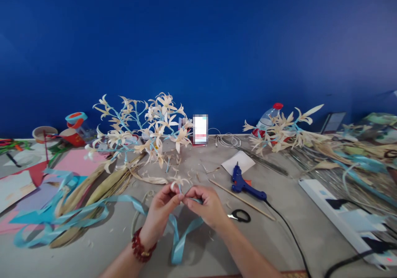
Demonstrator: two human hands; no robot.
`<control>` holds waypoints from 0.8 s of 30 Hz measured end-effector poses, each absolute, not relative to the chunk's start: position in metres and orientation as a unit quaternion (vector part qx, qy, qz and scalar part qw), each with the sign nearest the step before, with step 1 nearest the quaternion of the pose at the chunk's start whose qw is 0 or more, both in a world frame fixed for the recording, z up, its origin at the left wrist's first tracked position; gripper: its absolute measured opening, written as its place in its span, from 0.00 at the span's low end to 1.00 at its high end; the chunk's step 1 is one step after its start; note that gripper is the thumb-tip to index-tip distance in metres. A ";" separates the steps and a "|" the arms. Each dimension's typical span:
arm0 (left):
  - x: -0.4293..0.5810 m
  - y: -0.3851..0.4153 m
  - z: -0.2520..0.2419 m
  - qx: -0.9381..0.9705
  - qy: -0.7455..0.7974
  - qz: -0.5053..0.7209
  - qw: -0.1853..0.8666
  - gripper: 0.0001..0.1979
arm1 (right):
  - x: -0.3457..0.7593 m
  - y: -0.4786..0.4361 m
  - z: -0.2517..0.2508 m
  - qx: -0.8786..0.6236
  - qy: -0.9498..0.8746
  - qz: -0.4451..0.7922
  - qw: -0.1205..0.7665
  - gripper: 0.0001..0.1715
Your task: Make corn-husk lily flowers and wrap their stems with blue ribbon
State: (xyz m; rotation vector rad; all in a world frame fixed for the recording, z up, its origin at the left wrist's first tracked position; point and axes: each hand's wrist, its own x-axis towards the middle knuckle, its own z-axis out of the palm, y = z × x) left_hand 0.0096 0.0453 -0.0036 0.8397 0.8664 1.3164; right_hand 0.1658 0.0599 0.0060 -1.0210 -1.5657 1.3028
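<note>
Both hands are meeting low at the table's middle: the left hand [161, 210], wearing a red bead bracelet [141, 247], is pinching the stem of a small pale flower [179, 183] with narrowed fingers, and the right hand [207, 205] is pinching the light-blue ribbon [180, 241] against that stem. The ribbon is trailing down between the wrists and away leftward over the dried husks [93, 191]. The propped phone [200, 129] at the back is showing a blurred screen, so its writing cannot be read. A blue glue gun [243, 186], a wooden stick [242, 199] and black-handled scissors [239, 216] are lying just right of the hands. Bare grey table [279, 245] is lying open towards the near edge, between the scissors and the white power strip [335, 212].
</note>
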 end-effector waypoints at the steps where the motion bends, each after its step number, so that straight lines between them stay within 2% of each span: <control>1: 0.009 0.046 -0.004 0.368 0.382 0.576 0.622 0.07 | 0.167 0.060 0.007 -0.412 -0.642 0.497 0.414 0.12; 4: 0.008 0.046 -0.007 0.368 0.388 0.575 0.620 0.07 | 0.168 0.059 0.009 -0.424 -0.659 0.479 0.395 0.11; 9: 0.005 0.046 -0.008 0.389 0.392 0.564 0.614 0.06 | 0.169 0.061 0.009 -0.403 -0.632 0.535 0.390 0.10; 16: 0.003 0.046 -0.003 0.400 0.387 0.546 0.626 0.07 | 0.169 0.062 0.013 -0.394 -0.529 0.641 0.393 0.17; 24: 0.004 0.044 0.001 0.391 0.363 0.540 0.651 0.07 | 0.168 0.062 0.013 -0.393 -0.445 0.727 0.344 0.21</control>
